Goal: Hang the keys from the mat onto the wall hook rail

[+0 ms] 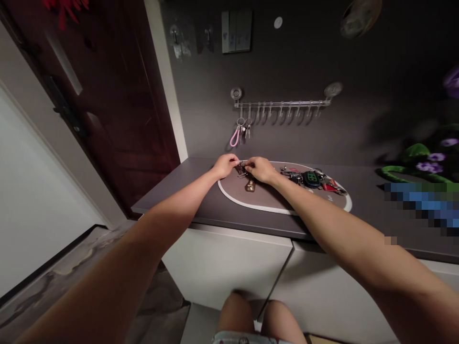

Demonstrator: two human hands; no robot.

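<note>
As we reach across the white cabinet (229,263), we come to the grey counter (366,191) and, on it, the rounded mat (233,190) with its pale rim. Nearest to us on the mat is the brown fob (250,186), and a little farther in are the keys (241,175), between our left hand (225,166) and our right hand (262,170).

For this fine handling, we think it best to steady the bunch with one hand and work only the thumb and fingertip of the other, low over the mat, so that a slip costs us little. We would also keep the right wrist off the black remote (311,179) and the bunch around it.

The keys lie right at our fingers, touching them on both sides. Our left fingers look pinched on the left end, and our right fingers curl down to grasp the right side; which ring or key each one holds is too small for us to tell. The fob sits just on our side of the fingers, apart from them.

Beyond, on the wall, we see the hook rail (283,103), with the hanging keys (248,131) and the pink loop (233,138) at its left end.
</note>
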